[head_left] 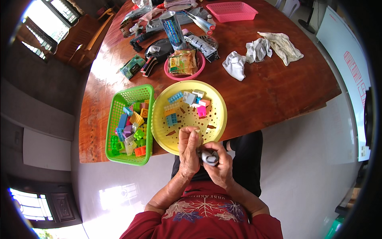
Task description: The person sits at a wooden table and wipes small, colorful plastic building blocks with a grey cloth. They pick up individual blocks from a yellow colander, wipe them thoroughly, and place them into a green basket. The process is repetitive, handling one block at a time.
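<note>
Both my hands meet over the near rim of a round yellow colander point(156, 131). My right hand point(221, 169) is closed around a bunched grey cloth point(210, 158). Right beside it, my left hand point(188, 155) is raised with its fingers pinched together; what sits between them is too small to make out. Inside the colander, toward its far side, lie several toy building blocks, among them a blue one point(175, 97), a pink one point(201, 111) and a grey one point(189, 98). A green basket point(150, 119) full of colourful blocks stands left of the colander.
Behind the colander a pink bowl point(185, 78) holds food packets point(181, 63), with a tall blue can point(172, 30) beyond. Crumpled white cloths point(234, 65) lie to the right. A pink tray point(232, 11) sits at the far end of the wooden table point(270, 91).
</note>
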Demonstrator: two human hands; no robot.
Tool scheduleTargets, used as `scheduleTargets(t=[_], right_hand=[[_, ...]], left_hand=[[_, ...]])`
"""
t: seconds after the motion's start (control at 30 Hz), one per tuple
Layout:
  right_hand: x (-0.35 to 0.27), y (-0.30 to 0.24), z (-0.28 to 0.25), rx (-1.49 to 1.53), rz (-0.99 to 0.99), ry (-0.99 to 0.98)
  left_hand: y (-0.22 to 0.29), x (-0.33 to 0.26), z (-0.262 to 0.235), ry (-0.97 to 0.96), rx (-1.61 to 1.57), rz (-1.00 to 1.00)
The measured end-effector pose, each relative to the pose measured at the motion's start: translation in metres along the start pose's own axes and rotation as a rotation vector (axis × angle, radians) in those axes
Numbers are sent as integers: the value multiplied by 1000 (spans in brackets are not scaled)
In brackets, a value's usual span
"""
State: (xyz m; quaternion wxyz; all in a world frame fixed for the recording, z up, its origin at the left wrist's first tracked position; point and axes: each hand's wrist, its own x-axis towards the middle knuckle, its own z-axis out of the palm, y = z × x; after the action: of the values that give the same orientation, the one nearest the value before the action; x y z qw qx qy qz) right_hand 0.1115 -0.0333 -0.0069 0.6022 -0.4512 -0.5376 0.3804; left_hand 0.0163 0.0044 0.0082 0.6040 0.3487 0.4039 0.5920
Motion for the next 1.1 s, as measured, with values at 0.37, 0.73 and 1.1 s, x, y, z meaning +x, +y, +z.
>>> scheduleTargets(t=[0.37, 0.73, 1.1], right_hand=[[11, -4, -14, 956, 503, 18], [13, -3, -1, 719, 540, -35], [20, 0, 4, -181, 60, 53]], left_hand=[[-4, 7, 0, -11, -75, -35], [8, 1, 5, -80, 94, 125], [7, 2, 4, -97, 48, 80]])
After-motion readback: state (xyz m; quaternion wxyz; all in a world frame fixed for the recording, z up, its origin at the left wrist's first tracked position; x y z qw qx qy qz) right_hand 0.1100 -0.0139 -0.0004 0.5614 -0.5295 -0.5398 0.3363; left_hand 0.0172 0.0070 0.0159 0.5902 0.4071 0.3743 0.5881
